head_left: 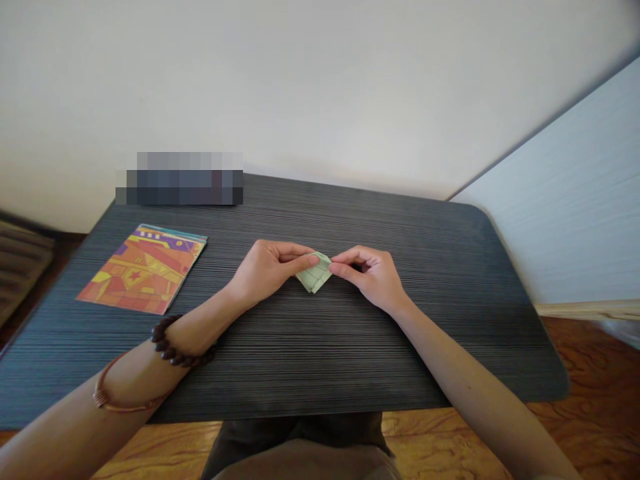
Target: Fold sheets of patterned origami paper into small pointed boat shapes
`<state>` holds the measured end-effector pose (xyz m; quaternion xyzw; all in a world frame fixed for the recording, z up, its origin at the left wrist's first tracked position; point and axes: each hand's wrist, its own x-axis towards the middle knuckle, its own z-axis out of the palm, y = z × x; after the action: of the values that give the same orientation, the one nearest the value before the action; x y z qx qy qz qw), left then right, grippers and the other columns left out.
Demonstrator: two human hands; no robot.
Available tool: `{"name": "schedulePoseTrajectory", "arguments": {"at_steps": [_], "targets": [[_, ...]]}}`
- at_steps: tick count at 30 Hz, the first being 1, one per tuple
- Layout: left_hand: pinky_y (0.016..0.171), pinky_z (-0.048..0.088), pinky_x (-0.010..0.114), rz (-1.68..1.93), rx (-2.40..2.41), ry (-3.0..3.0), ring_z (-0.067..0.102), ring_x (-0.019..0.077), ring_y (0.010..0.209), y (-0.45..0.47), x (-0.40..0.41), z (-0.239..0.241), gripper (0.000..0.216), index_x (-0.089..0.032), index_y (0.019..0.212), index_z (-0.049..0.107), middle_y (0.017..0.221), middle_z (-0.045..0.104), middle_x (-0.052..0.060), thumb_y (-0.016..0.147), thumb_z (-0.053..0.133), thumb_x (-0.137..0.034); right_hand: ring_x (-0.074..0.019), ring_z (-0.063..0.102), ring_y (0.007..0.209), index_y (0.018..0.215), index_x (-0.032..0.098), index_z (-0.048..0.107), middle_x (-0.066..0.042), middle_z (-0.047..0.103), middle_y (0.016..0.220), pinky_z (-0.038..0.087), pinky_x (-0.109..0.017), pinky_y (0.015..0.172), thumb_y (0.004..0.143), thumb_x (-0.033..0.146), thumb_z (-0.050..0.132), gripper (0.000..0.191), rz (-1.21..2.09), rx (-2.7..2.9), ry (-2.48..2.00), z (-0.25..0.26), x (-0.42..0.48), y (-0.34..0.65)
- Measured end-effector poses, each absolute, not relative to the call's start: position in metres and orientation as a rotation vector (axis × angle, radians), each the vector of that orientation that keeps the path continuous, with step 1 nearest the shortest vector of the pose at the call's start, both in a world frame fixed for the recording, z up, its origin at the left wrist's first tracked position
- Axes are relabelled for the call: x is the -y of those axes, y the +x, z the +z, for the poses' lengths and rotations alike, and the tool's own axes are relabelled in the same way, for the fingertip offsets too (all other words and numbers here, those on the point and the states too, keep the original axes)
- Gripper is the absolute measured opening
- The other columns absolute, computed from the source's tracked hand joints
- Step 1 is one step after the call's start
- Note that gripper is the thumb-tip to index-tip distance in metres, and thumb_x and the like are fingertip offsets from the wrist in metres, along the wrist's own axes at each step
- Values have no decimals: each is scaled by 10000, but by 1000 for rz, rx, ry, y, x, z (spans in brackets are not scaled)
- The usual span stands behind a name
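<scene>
A small piece of folded pale green paper [314, 275] is held between my two hands, just over the middle of the dark table. Creases run across its face, and one corner points down toward me. My left hand [270, 268] pinches its upper left part, the thumb lying on top and the fingers behind. At the paper's right corner, my right hand [369, 272] pinches with thumb and forefinger. The fingers behind the paper are partly hidden.
The dark wood-grain table [320, 360] stands against a white wall. On its left lies a stack of colourful printed sheets or booklets [143, 270]. A blurred-out object [187, 183] sits at the back left. To the right is a pale panel [580, 200].
</scene>
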<state>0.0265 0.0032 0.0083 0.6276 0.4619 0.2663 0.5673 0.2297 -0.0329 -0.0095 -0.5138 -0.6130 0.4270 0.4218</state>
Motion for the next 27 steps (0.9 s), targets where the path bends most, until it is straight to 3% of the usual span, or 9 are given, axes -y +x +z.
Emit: {"name": "schedulePoseTrajectory", "arguments": {"at_steps": [22,27], "targets": [[721,535,265,607,-1106,1456,682,205,813,27,-3,9,365,-174,957,708,869,739,41,737,654,-460,-150,669,722,823,205,677,-17,727,800,503,-290,698,759,357,681,165,1027,1524,-1278,-11,34,227],[693,537,257,490,-991,1459,681,200,806,24,-5,10,428,-162,1019,667,894,734,42,674,720,-410,-153,668,710,803,204,670,-24,721,811,511,-290,681,737,371,697,182,948,1417,-1298,-14,34,227]]}}
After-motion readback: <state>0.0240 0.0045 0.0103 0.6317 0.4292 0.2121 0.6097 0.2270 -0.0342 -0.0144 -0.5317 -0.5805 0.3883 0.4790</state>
